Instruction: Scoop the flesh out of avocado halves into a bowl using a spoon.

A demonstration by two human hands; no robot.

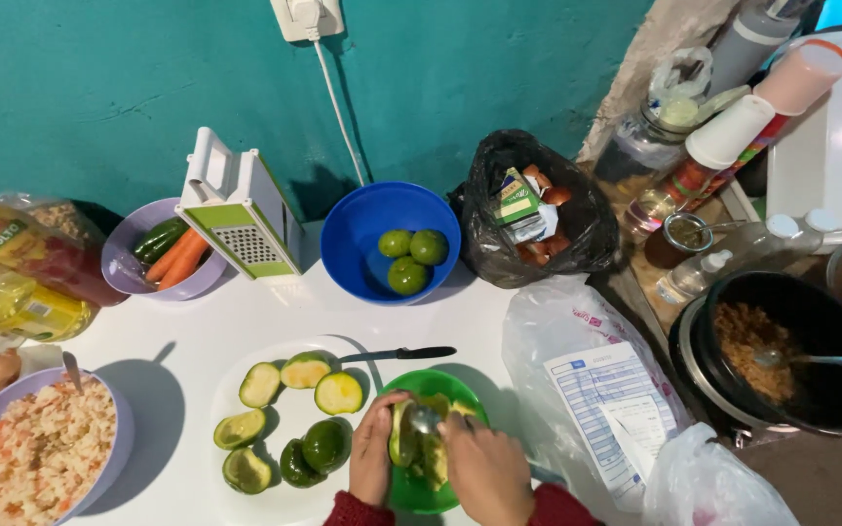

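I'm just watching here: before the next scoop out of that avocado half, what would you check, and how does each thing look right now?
1. Left hand holds the avocado half firmly: ok, fingers wrap it.
2. Spoon in the right hand sits in the flesh: ok.
3. Half is over the green bowl, so scoops land inside: ok.
4. Knife lies away from both hands: ok, beyond the bowl on the white cutting board.
5. More cut halves within reach: ok, on the board.
6. Flesh left in the held half: cannot tell, the hands hide it.
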